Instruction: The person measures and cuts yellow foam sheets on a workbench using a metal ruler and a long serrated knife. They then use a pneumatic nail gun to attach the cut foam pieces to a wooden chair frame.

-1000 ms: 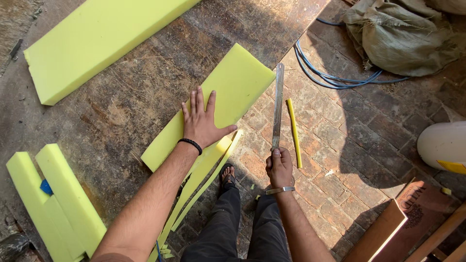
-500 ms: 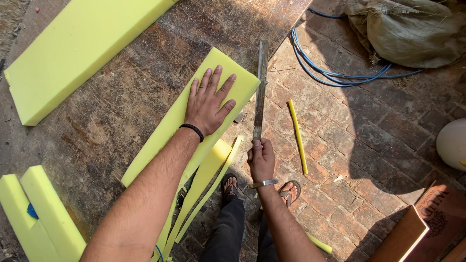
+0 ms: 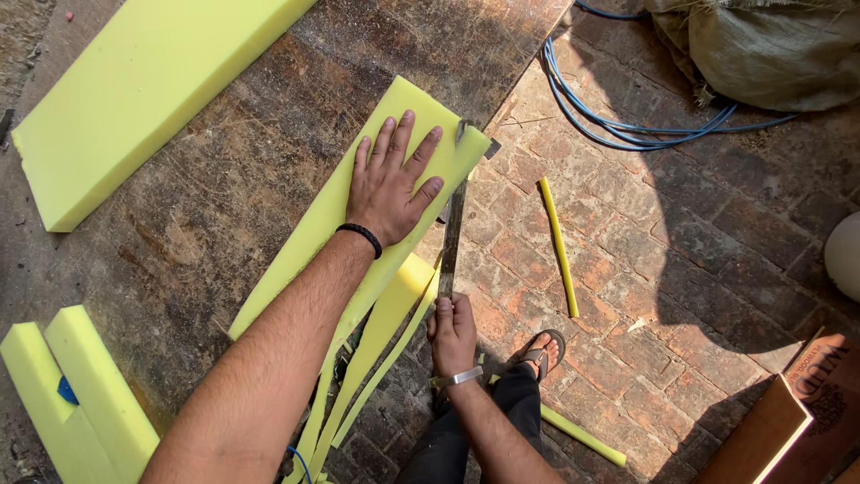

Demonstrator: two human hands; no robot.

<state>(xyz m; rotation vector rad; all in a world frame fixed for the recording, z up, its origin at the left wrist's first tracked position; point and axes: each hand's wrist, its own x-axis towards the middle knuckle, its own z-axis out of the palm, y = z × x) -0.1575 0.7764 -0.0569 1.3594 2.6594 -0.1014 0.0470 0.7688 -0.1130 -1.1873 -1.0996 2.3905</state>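
Tabletop (image 3: 224, 224), worn wood; foam sheet (image 3: 358, 224) lies along its right edge. Step: trimming edge strip w/ long blade (image 3: 451, 242). L hand (image 3: 390, 188) spread flat, pressing foam; R hand (image 3: 452, 332) grip closed on blade handle. Next: steady straight draw toward body. Vs 0.5 s ago: blade tip now into foam's far corner.

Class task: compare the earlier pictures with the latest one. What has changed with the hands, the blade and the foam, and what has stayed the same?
The long blade moved from the bricks beside the foam sheet onto its edge, its tip now at the far corner. The right hand kept its grip on the handle. The left hand slid further up the sheet, still pressing flat. The thin foam strip on the bricks stayed put.
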